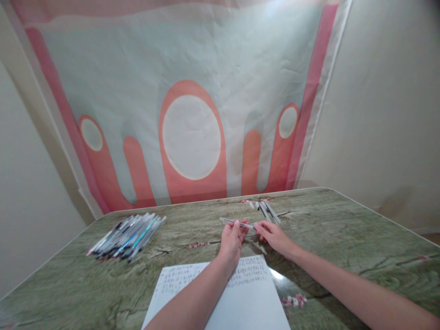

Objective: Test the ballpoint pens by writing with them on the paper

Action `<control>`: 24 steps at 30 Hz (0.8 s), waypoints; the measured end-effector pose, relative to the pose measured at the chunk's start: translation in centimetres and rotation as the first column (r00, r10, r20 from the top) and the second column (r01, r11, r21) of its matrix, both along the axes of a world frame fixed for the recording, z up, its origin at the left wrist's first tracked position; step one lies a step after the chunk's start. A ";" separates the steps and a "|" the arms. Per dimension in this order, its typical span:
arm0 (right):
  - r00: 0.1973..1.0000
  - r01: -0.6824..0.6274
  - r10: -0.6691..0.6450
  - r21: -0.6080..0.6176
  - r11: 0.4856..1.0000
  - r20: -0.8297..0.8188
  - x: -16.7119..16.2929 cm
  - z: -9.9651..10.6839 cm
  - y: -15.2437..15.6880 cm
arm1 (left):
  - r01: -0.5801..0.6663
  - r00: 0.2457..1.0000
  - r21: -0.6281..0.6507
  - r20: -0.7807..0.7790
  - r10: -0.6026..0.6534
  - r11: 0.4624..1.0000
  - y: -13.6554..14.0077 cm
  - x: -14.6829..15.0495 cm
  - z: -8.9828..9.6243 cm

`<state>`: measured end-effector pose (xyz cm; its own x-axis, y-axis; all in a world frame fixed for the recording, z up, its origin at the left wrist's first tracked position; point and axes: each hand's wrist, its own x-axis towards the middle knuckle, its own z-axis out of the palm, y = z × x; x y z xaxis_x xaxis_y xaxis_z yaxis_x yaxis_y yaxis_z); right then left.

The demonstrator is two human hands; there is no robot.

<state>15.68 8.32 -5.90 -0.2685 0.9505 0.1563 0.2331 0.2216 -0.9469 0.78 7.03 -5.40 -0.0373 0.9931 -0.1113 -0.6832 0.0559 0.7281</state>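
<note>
A slim clear-barrelled pen point(228, 221) is held nearly level above the table, beyond the top edge of a sheet of paper. My left hand point(233, 236) grips its barrel between thumb and fingers. At the pen's right end, the fingers of my right hand point(271, 234) are closed on the dark tip or cap. Whether that end is a cap cannot be made out. Beneath my left forearm lies the white paper point(247, 302), its upper part covered with handwriting.
A large pile of pens point(132, 236) lies at the left of the wood-patterned table point(343, 247). Several more pens point(268, 211) and small pieces lie near the back edge, just beyond my right hand. A printed cloth point(192, 55) hangs behind the table.
</note>
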 end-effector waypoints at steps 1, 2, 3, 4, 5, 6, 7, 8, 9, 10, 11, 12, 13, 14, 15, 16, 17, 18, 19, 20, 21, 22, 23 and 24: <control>1.000 -0.013 0.013 -0.026 1.000 0.001 0.0 0.0 0.0 | 0.004 1.000 0.004 -0.001 -0.004 1.000 0.0 0.0 -0.1; 1.000 -0.022 0.022 -0.033 0.999 0.012 0.0 0.0 0.1 | 0.007 1.000 0.006 -0.002 -0.006 1.000 0.1 0.0 -0.1; 0.999 -0.025 0.026 -0.020 0.999 0.030 0.0 -0.1 0.1 | 0.006 1.000 0.007 -0.004 -0.006 1.000 0.1 0.0 -0.1; 0.999 -0.024 0.023 0.009 1.000 0.048 0.0 -0.1 0.1 | 0.004 1.000 0.006 -0.004 -0.004 1.000 0.1 0.0 -0.2; 0.998 -0.017 0.014 0.043 0.999 0.060 0.0 -0.1 0.1 | 0.000 1.000 0.006 -0.004 0.000 1.000 0.1 0.0 -0.2; 0.998 -0.007 0.003 0.071 0.997 0.062 0.0 -0.1 0.0 | -0.005 1.000 0.006 -0.004 0.005 1.000 0.1 0.0 -0.2; 0.998 0.000 -0.005 0.085 0.996 0.055 0.0 -0.1 0.0 | -0.008 1.000 0.008 -0.004 0.008 1.000 0.1 0.0 -0.2; 0.999 0.003 -0.007 0.082 0.997 0.044 0.0 -0.1 0.0 | -0.008 1.000 0.012 -0.003 0.008 1.000 0.1 0.0 -0.1; 1.000 0.002 -0.004 0.064 0.998 0.031 0.0 -0.1 -0.1 | -0.007 1.000 0.015 -0.001 0.007 1.000 0.1 0.0 -0.1; 1.000 -0.001 0.000 0.038 0.999 0.023 0.0 0.0 -0.1 | -0.007 1.000 0.015 -0.001 0.007 1.000 0.1 0.0 -0.1; 1.000 -0.008 0.007 0.015 1.000 0.024 0.0 0.0 -0.1 | -0.008 1.000 0.014 -0.002 0.008 1.000 0.1 0.0 -0.1; 0.999 -0.015 0.015 0.001 1.000 0.033 0.0 0.1 -0.1 | -0.008 1.000 0.012 -0.003 0.008 1.000 0.1 0.0 -0.1; 0.999 -0.020 0.020 0.001 1.000 0.046 -0.1 0.2 -0.1 | -0.010 1.000 0.009 -0.003 0.010 1.000 0.1 0.0 -0.1; 0.998 -0.024 0.023 0.014 1.000 0.061 -0.1 0.2 -0.1 | -0.012 1.000 0.006 -0.002 0.012 1.000 0.0 0.0 -0.1; 0.997 -0.026 0.023 0.037 0.999 0.072 -0.1 0.2 -0.2 | -0.015 1.000 0.006 0.000 0.015 1.000 0.0 0.0 0.0; 0.997 -0.025 0.020 0.064 0.998 0.078 0.0 0.3 -0.2 | -0.017 1.000 0.006 0.002 0.017 1.000 0.0 0.0 0.0; 0.997 -0.021 0.014 0.085 0.996 0.077 0.0 0.3 -0.3 | -0.021 1.000 0.007 0.005 0.021 1.000 0.0 0.0 0.0; 0.998 -0.013 0.006 0.101 0.995 0.068 0.0 0.3 -0.3 | -0.025 1.000 0.007 0.006 0.025 1.000 0.0 0.0 0.0; 0.998 -0.004 -0.002 0.109 0.994 0.055 0.0 0.2 -0.4 | -0.033 0.999 0.006 0.007 0.033 0.999 0.0 0.0 0.0; 0.999 0.010 -0.014 0.111 0.994 0.037 -0.1 0.1 -0.4 | -0.045 0.999 0.005 0.006 0.045 0.999 0.0 0.0 0.0; 0.999 0.025 -0.027 0.108 0.994 0.018 -0.1 0.1 -0.4 | -0.058 0.998 0.005 0.003 0.058 0.998 0.0 0.0 0.0; 0.999 0.038 -0.038 0.100 0.994 -0.004 -0.1 0.0 -0.3 | -0.071 0.997 0.007 -0.003 0.071 0.997 0.0 0.0 0.0; 0.999 0.044 -0.042 0.090 0.995 -0.023 -0.1 -0.1 -0.3 | -0.082 0.997 0.009 -0.008 0.082 0.997 0.0 0.0 0.0; 0.998 0.042 -0.039 0.080 0.996 -0.039 -0.2 -0.2 -0.3 | -0.091 0.996 0.012 -0.013 0.091 0.996 0.0 0.0 0.0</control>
